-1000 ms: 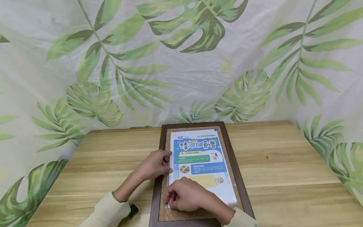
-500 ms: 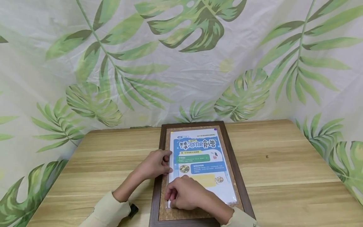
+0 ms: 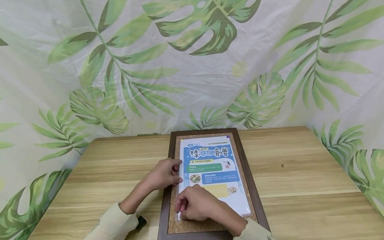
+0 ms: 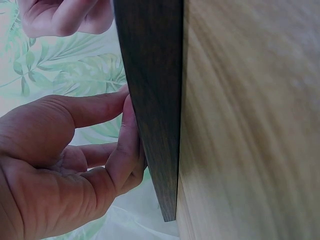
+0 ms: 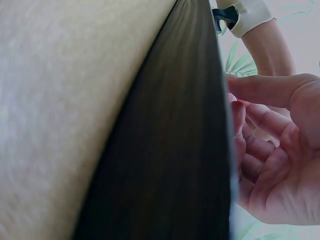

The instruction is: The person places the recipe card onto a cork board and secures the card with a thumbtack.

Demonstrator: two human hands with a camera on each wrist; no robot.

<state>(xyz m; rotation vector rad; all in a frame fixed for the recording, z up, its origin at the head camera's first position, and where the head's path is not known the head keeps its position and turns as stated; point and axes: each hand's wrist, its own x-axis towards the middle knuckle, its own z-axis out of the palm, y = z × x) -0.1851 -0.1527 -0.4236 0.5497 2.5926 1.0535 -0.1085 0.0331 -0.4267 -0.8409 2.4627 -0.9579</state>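
A cork board (image 3: 195,228) in a dark wooden frame (image 3: 253,186) lies on the table, bearing a printed poster (image 3: 213,176) with blue, green and yellow panels. A yellow pin (image 3: 181,140) and a purple pin (image 3: 227,137) sit at its top corners. My left hand (image 3: 163,174) rests thumb and fingertips along the poster's left edge; its fingers (image 4: 127,142) bend loosely at the frame in the left wrist view. My right hand (image 3: 198,204) presses at the lower left corner, thumb and fingers curled inward. Whether it pinches something there I cannot tell.
The wooden table (image 3: 294,180) extends on both sides of the board. By my left sleeve (image 3: 115,221) shows a small black object (image 3: 141,222). A leaf-print curtain (image 3: 192,83) hangs behind the table's back edge.
My right hand has shifted very slightly at the poster's lower left corner, its fingers changing position a little. The left hand and board have stayed put.
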